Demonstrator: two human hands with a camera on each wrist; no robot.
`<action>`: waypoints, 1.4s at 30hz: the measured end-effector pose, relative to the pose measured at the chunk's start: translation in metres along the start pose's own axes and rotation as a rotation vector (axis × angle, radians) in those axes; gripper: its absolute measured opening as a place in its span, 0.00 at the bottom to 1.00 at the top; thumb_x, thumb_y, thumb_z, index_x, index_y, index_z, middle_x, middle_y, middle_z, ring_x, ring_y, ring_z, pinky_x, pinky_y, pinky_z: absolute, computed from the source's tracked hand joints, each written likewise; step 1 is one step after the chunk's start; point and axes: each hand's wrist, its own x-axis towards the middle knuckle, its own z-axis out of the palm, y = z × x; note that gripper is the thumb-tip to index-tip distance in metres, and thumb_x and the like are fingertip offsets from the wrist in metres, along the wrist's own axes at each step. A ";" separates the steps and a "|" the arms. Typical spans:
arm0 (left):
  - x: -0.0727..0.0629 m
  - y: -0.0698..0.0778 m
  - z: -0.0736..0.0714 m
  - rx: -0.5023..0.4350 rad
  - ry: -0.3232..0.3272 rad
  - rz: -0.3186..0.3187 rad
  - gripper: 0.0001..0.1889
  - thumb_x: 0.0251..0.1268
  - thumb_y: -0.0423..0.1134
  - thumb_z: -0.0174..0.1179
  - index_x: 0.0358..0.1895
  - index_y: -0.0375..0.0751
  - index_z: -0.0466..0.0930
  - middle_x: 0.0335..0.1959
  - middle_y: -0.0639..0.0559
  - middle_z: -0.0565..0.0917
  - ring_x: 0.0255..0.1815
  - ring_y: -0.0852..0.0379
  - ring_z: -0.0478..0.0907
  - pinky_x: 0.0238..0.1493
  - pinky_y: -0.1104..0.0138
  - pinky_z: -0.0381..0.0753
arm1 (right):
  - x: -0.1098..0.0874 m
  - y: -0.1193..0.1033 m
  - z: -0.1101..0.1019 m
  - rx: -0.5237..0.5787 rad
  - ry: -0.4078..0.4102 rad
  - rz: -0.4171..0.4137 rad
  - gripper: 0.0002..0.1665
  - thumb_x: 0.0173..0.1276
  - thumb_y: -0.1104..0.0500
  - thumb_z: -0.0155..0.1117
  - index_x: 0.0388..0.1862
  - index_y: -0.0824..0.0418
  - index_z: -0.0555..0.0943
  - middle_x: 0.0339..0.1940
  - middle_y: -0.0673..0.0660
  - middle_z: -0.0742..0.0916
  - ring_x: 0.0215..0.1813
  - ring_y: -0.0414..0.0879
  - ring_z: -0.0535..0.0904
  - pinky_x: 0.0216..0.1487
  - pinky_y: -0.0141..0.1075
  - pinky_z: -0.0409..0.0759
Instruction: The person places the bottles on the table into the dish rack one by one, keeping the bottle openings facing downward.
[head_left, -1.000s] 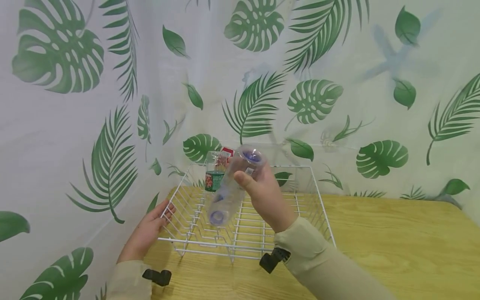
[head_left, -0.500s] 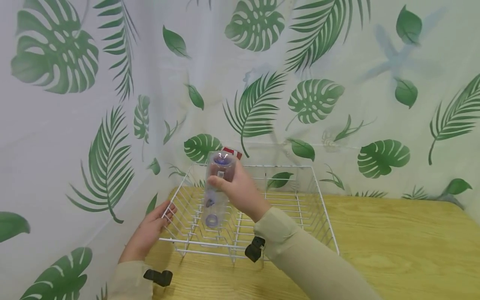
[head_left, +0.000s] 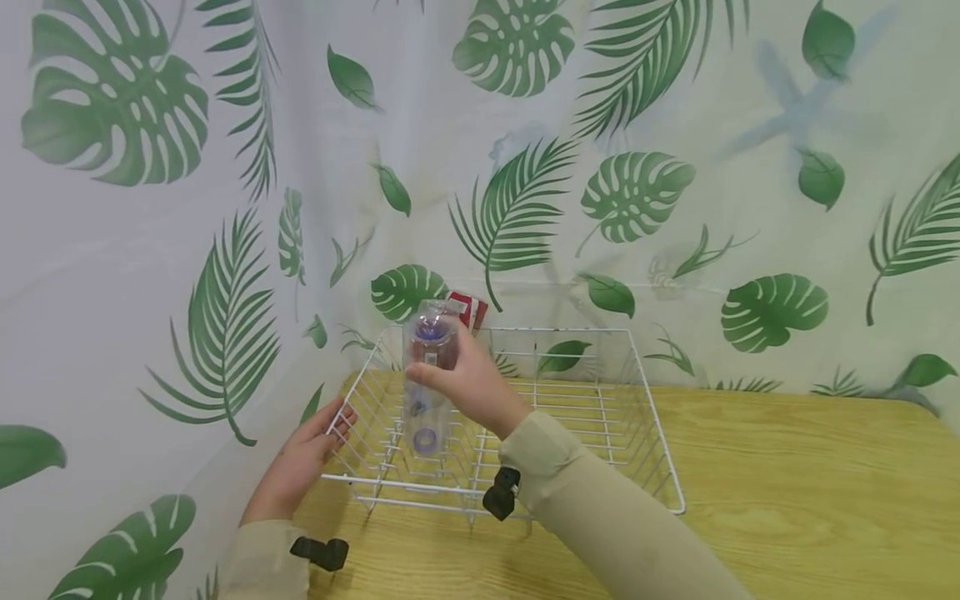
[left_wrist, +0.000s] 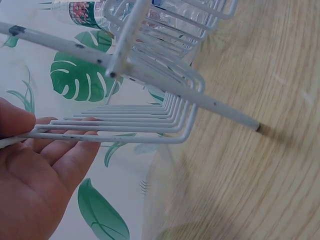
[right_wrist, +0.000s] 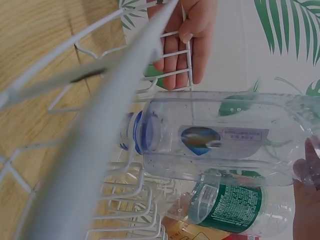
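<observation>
My right hand (head_left: 476, 375) grips a clear plastic bottle (head_left: 427, 412) near its base, thumb across the front. The bottle stands nearly upright with its neck down, inside the left part of a white wire dish rack (head_left: 566, 331). In the right wrist view its blue-ringed neck (right_wrist: 143, 131) is among the rack's wires, and a small blue and brown label shows on its side. My left hand (head_left: 309, 450) holds the rack's left side; in the left wrist view the thumb lies over the rim wire, with fingers (left_wrist: 75, 157) behind it.
Behind the held bottle is another clear bottle with a green label (right_wrist: 232, 205). A red and white item (head_left: 468, 310) shows at the rack's back left. Wooden tabletop (head_left: 795, 483) extends right; a leaf-print sheet (head_left: 660, 100) hangs behind and at left.
My right hand has carried the bottle leftward, and the bottle has gone from slanting to nearly upright. My left hand keeps its place on the rack.
</observation>
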 end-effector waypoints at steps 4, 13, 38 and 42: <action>0.002 0.001 0.000 0.001 -0.004 0.003 0.33 0.76 0.26 0.32 0.82 0.33 0.37 0.79 0.31 0.52 0.79 0.37 0.52 0.76 0.48 0.51 | 0.001 0.001 0.002 -0.023 -0.004 0.001 0.38 0.64 0.43 0.73 0.69 0.47 0.68 0.52 0.53 0.84 0.51 0.51 0.82 0.50 0.49 0.82; 0.001 0.001 0.000 0.014 0.012 -0.006 0.33 0.76 0.25 0.33 0.82 0.33 0.39 0.78 0.31 0.55 0.77 0.38 0.55 0.76 0.47 0.53 | 0.004 0.007 0.008 0.002 -0.025 0.013 0.40 0.64 0.43 0.74 0.70 0.46 0.67 0.52 0.52 0.84 0.52 0.49 0.81 0.51 0.46 0.81; -0.001 0.001 0.003 0.019 0.003 -0.005 0.33 0.76 0.26 0.32 0.82 0.35 0.38 0.79 0.32 0.54 0.78 0.37 0.53 0.77 0.47 0.51 | 0.005 -0.005 0.003 -0.159 -0.057 0.077 0.45 0.63 0.42 0.75 0.72 0.53 0.64 0.53 0.51 0.82 0.51 0.45 0.80 0.48 0.42 0.82; 0.001 0.000 0.002 0.014 0.003 0.001 0.34 0.75 0.25 0.33 0.82 0.35 0.39 0.79 0.32 0.54 0.78 0.39 0.54 0.76 0.48 0.52 | 0.005 -0.006 0.004 -0.200 -0.074 0.068 0.45 0.62 0.42 0.75 0.71 0.54 0.65 0.50 0.52 0.83 0.50 0.46 0.80 0.47 0.42 0.82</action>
